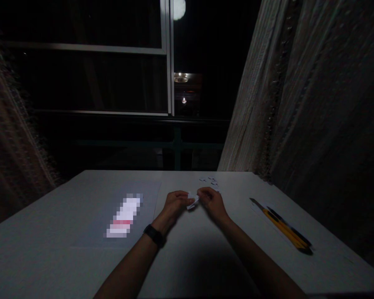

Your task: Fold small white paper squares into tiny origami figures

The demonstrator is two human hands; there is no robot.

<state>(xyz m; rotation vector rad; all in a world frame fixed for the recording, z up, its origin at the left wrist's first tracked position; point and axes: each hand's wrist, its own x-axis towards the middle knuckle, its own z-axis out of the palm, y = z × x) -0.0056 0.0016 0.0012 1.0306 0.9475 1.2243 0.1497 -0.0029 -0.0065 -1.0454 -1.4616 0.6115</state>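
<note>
I look down at a white desk (187,270), where two bare forearms (127,263) come in from the near side. A dark band (153,236) circles the left wrist. On the right I have a yellow-and-black cutter (282,230), lying flat with its blade pointing away from me; a dark strip runs along its right side, shadow or second tool, I can't tell. On the left a large pale sheet (87,232) lies under a bright, pixelated rectangle (124,216) with a pink band.

A little farther, the left hand (175,203) and right hand (213,204) meet near the middle. Between them is a small white piece (191,200): the left fingers pinch it from the left, and the right fingers are closed at its right edge. Just beyond the right hand, a few small white pieces with dark marks (212,180) lie on the desk.

Past the desk I see pale curtains (243,95) on both sides, a greenish rail (177,145), a white window frame (171,62) and, near the top, a round light (178,9) against black.
</note>
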